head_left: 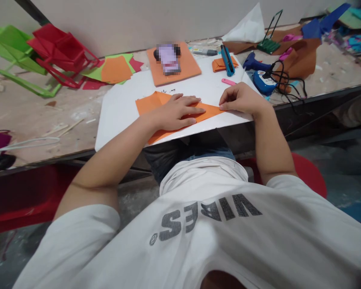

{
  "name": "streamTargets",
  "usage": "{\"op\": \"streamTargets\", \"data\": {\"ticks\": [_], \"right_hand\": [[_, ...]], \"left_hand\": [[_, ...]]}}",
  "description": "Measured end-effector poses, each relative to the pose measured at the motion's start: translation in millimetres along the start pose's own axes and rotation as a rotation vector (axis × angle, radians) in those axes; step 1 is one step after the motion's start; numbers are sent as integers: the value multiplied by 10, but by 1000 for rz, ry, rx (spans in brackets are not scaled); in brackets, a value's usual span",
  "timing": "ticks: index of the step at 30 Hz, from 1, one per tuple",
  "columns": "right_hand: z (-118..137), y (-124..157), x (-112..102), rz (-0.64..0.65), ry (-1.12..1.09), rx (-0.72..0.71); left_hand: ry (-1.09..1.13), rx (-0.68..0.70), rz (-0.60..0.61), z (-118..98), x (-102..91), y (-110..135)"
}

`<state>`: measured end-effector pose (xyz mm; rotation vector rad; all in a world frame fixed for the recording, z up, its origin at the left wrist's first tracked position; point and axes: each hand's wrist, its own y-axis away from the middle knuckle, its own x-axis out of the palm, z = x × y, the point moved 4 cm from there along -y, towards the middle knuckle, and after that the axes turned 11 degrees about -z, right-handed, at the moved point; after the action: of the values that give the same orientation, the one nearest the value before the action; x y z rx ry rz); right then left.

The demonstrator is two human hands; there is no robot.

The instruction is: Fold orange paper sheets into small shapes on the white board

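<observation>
An orange paper sheet (149, 105), partly folded, lies on a white board (120, 108) at the workbench's front edge. My left hand (176, 112) rests flat on the sheet, fingers stretched out to the right and pressing it down. My right hand (239, 98) is curled at the sheet's right tip, its fingertips pinched down on the paper's corner.
Behind the sheet are an orange pad (189, 66), a blue cutter (227, 60) on a small folded orange piece, a pink strip (228, 82) and a blue glue gun (263, 78) with black cable. Red (63, 52) and green (13, 48) paper models stand far left. Coloured sheets (116, 69) lie nearby.
</observation>
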<state>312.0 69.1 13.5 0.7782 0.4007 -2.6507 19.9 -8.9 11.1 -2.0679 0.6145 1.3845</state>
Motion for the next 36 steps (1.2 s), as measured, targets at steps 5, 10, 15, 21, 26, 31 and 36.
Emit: {"op": "streamTargets", "data": {"ticks": [5, 10, 15, 21, 26, 31, 36], "right_hand": [[-20, 11, -29, 21, 8, -13], [-68, 14, -97, 10, 13, 13], [-43, 12, -103, 19, 7, 26], [-24, 13, -129, 41, 26, 5], [21, -43, -133, 124, 93, -22], [126, -207, -72, 251, 260, -45], [114, -341, -73, 336, 346, -76]], "left_hand": [[-3, -5, 11, -2, -5, 2], [8, -1, 12, -1, -12, -2], [0, 1, 21, 11, -10, -3], [-25, -10, 33, -18, -31, -6], [-47, -22, 56, -58, -55, -12], [-46, -12, 51, -59, -50, -15], [-53, -12, 50, -56, -47, -10]]}}
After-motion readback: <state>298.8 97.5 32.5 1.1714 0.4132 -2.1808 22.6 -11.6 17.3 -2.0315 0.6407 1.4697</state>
